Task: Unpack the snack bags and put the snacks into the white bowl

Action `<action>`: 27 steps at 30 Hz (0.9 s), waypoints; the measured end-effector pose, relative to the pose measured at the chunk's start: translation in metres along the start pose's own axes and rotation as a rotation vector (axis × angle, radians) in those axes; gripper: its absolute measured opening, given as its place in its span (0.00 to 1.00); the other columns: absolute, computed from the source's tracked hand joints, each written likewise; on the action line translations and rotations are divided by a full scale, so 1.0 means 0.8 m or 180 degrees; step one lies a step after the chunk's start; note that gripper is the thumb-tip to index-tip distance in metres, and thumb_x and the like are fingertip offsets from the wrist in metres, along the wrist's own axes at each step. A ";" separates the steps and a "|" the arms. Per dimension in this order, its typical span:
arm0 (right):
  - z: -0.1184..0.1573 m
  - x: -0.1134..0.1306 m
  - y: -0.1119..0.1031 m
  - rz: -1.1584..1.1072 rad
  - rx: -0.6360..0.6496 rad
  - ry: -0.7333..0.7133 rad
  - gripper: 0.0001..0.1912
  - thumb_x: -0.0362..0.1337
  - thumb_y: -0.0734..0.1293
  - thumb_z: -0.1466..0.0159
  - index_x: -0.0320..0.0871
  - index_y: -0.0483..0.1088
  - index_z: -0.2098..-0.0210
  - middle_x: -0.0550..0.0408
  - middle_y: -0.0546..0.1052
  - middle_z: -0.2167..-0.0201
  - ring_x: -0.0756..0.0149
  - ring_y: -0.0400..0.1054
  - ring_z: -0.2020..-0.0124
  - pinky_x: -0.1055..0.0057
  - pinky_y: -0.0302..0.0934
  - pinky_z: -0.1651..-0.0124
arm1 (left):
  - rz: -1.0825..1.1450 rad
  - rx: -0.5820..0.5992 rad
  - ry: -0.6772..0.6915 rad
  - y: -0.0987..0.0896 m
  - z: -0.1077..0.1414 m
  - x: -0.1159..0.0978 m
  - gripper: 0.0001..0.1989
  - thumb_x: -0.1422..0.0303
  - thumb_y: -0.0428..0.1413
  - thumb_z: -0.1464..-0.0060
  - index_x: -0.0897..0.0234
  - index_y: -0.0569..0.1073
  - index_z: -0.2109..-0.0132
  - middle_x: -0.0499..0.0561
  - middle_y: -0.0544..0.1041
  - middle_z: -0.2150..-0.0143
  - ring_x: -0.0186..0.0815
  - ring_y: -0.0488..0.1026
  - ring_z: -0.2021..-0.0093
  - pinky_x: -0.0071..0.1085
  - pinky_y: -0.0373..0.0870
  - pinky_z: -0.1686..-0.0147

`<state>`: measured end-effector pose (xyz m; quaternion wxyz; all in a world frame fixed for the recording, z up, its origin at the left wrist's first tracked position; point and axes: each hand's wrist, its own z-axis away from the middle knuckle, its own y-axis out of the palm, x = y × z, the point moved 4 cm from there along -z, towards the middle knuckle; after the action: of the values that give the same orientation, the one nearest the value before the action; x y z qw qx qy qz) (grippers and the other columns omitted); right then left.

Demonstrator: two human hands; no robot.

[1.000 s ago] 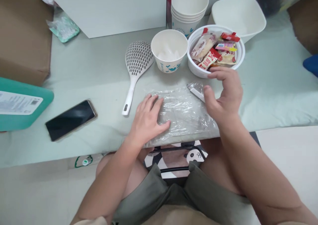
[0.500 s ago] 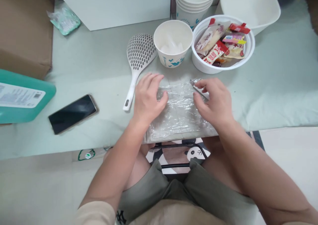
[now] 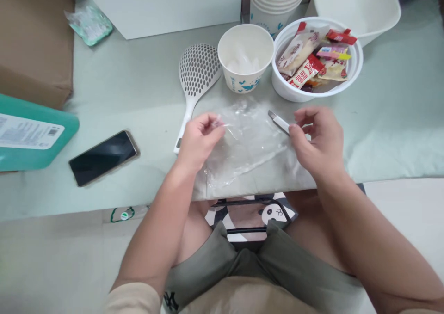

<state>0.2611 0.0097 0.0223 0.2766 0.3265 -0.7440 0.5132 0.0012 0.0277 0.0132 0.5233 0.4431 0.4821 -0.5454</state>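
Observation:
A crinkled clear plastic bag (image 3: pixel 248 147) lies on the cloth-covered table in front of me. My left hand (image 3: pixel 201 138) pinches its upper left part between thumb and fingers. At the bag's right side is a small white utility knife (image 3: pixel 280 122), its blade out and pointing up and left. My right hand (image 3: pixel 317 140) is beside it with thumb and fingers apart. The thumb tip overlaps the handle's end, and whether it presses on it is hard to see. Beyond the bag stands a paper cup (image 3: pixel 244 76) with translucent whitish pieces inside.
Left of the cup lies a slotted skimmer (image 3: pixel 197 71). A white bowl of wrapped snacks (image 3: pixel 294 92) sits right of it, before a white container (image 3: pixel 357 9) and stacked paper cups (image 3: pixel 274 9). Leftward are a phone (image 3: pixel 104 158), a green jug (image 3: pixel 65 129) and a cardboard box (image 3: pixel 34 41).
My left hand has closed on the plastic, whose upper left part is now drawn up and smoother. My right hand has moved right, uncovering more of the knife, which has hardly shifted.

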 end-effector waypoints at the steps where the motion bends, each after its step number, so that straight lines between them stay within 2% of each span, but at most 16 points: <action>1: 0.000 -0.001 0.000 -0.0141 -0.0047 0.0046 0.10 0.35 0.68 0.38 0.49 0.71 0.56 0.53 0.76 0.61 0.61 0.72 0.63 0.63 0.69 0.63 | 0.0524 -0.0025 -0.0160 -0.004 0.001 -0.001 0.07 0.70 0.63 0.55 0.60 0.70 0.69 0.44 0.71 0.69 0.32 0.73 0.68 0.30 0.74 0.65; 3: 0.001 -0.003 0.002 -0.0444 -0.0107 0.0152 0.10 0.36 0.69 0.37 0.50 0.71 0.55 0.53 0.75 0.60 0.61 0.73 0.60 0.63 0.70 0.61 | 0.1265 -0.0032 -0.0409 -0.008 0.004 -0.004 0.11 0.68 0.64 0.56 0.59 0.67 0.68 0.46 0.76 0.62 0.35 0.79 0.60 0.32 0.78 0.62; 5: 0.005 -0.007 0.011 -0.0946 -0.0017 0.0326 0.13 0.39 0.69 0.37 0.51 0.71 0.52 0.54 0.76 0.58 0.61 0.75 0.58 0.64 0.72 0.61 | 0.1506 -0.0028 -0.0451 -0.009 0.006 -0.007 0.14 0.65 0.64 0.57 0.59 0.66 0.67 0.49 0.79 0.54 0.42 0.81 0.51 0.35 0.81 0.60; 7: 0.010 -0.008 0.027 -0.1653 0.0429 0.0618 0.22 0.42 0.71 0.37 0.54 0.67 0.44 0.54 0.78 0.56 0.61 0.78 0.58 0.66 0.74 0.64 | 0.1440 0.0002 -0.0368 -0.009 0.007 -0.009 0.14 0.62 0.63 0.55 0.59 0.65 0.66 0.51 0.80 0.46 0.48 0.80 0.43 0.38 0.82 0.58; 9: 0.018 -0.005 0.045 -0.2278 0.1107 0.0955 0.33 0.47 0.71 0.36 0.58 0.58 0.34 0.54 0.81 0.55 0.60 0.80 0.61 0.65 0.75 0.67 | 0.1309 0.0094 -0.0233 -0.006 0.008 -0.011 0.15 0.59 0.62 0.53 0.59 0.64 0.66 0.51 0.79 0.41 0.51 0.76 0.37 0.41 0.83 0.55; 11: 0.026 0.003 0.056 -0.2642 0.1658 0.1200 0.41 0.51 0.70 0.34 0.60 0.49 0.28 0.55 0.83 0.57 0.60 0.81 0.65 0.64 0.76 0.69 | 0.1276 0.0192 -0.0126 -0.003 0.008 -0.011 0.14 0.58 0.61 0.51 0.58 0.64 0.65 0.50 0.77 0.38 0.51 0.73 0.33 0.42 0.82 0.52; 13: 0.030 0.011 0.059 -0.2833 0.1913 0.1346 0.44 0.53 0.70 0.34 0.60 0.45 0.26 0.56 0.84 0.61 0.60 0.82 0.68 0.64 0.76 0.70 | 0.1270 0.0249 -0.0074 -0.002 0.009 -0.011 0.14 0.58 0.61 0.51 0.58 0.64 0.65 0.50 0.77 0.38 0.50 0.72 0.32 0.42 0.82 0.50; 16: 0.034 0.023 0.063 -0.2960 0.2309 0.1532 0.44 0.54 0.70 0.34 0.59 0.47 0.25 0.56 0.85 0.63 0.59 0.83 0.68 0.62 0.78 0.68 | 0.1124 0.0254 -0.0025 -0.002 0.010 -0.013 0.14 0.56 0.61 0.48 0.57 0.66 0.63 0.50 0.77 0.38 0.50 0.71 0.31 0.43 0.80 0.49; 18: 0.035 0.030 0.065 -0.3055 0.2472 0.1563 0.41 0.53 0.71 0.34 0.59 0.52 0.27 0.56 0.85 0.60 0.59 0.84 0.64 0.60 0.79 0.64 | 0.1053 0.0219 -0.0005 -0.003 0.011 -0.013 0.15 0.54 0.60 0.48 0.57 0.67 0.62 0.51 0.77 0.38 0.50 0.71 0.31 0.43 0.80 0.49; 20: 0.032 0.034 0.064 -0.3150 0.2213 0.1514 0.34 0.50 0.73 0.36 0.58 0.62 0.34 0.56 0.85 0.55 0.61 0.84 0.61 0.61 0.80 0.59 | 0.1095 0.0189 -0.0036 -0.004 0.011 -0.013 0.17 0.52 0.62 0.50 0.57 0.67 0.63 0.51 0.77 0.38 0.52 0.71 0.32 0.43 0.79 0.49; 22: 0.027 0.032 0.061 -0.3100 0.1653 0.1467 0.21 0.48 0.74 0.36 0.53 0.72 0.46 0.57 0.84 0.56 0.65 0.83 0.62 0.65 0.79 0.59 | 0.1221 0.0161 -0.0091 -0.006 0.011 -0.011 0.18 0.53 0.64 0.53 0.58 0.66 0.65 0.51 0.78 0.41 0.51 0.74 0.36 0.42 0.79 0.49; 25: 0.020 0.024 0.053 -0.2807 0.0868 0.1384 0.09 0.44 0.72 0.36 0.47 0.74 0.60 0.57 0.82 0.61 0.69 0.81 0.67 0.71 0.76 0.64 | 0.1533 0.0098 -0.0164 -0.010 0.010 -0.008 0.19 0.58 0.67 0.56 0.58 0.64 0.69 0.48 0.79 0.59 0.39 0.80 0.53 0.35 0.78 0.55; 27: 0.016 0.018 0.047 -0.2603 0.0462 0.1302 0.05 0.41 0.71 0.35 0.47 0.73 0.63 0.57 0.81 0.63 0.71 0.79 0.69 0.72 0.75 0.66 | 0.1692 0.0072 -0.0161 -0.013 0.009 -0.007 0.20 0.62 0.69 0.58 0.59 0.64 0.71 0.44 0.73 0.70 0.31 0.76 0.66 0.29 0.76 0.61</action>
<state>0.2219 0.0042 0.0071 0.5738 0.5038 -0.4463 0.4666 -0.0089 0.0213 0.0205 0.6550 0.5463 0.3294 -0.4050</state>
